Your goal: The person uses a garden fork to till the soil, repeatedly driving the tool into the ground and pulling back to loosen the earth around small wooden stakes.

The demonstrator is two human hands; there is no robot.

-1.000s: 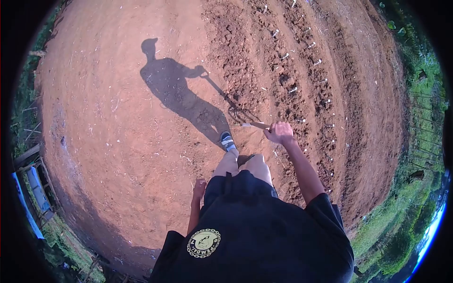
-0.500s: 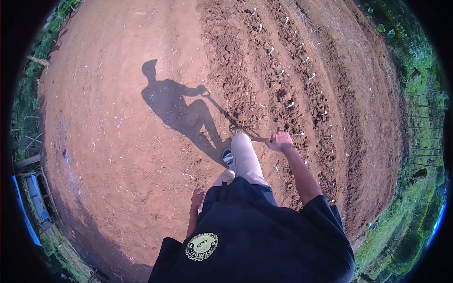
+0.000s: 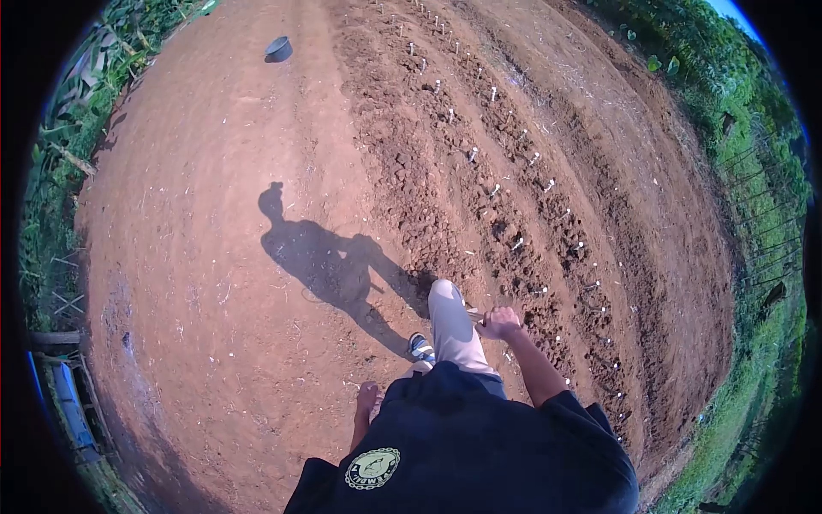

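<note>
My right hand [image 3: 501,323], out ahead of my body, is closed around the wooden handle [image 3: 473,315] of a digging tool beside my raised knee [image 3: 447,300]. The leg hides the tool's working end. Low by my left thigh hangs my left hand [image 3: 367,398]. Its fingers look curled in, and I cannot make out anything in them. Dark loosened soil [image 3: 419,206] runs forward from my knee. One sandal [image 3: 419,347] shows on the ground beside my leg.
Long furrows with several pale stakes or cuttings [image 3: 494,190] stretch ahead on the right. A dark bucket [image 3: 278,49] stands far ahead on bare soil. My shadow [image 3: 321,257] falls to the front left. Greenery [image 3: 762,214] and a thin fence border the right.
The view has tilted up, bringing the bucket into sight. In the shadow, the arm that reached out along the tool's shaft now sits closer to the body. My right hand still grips the handle.
</note>
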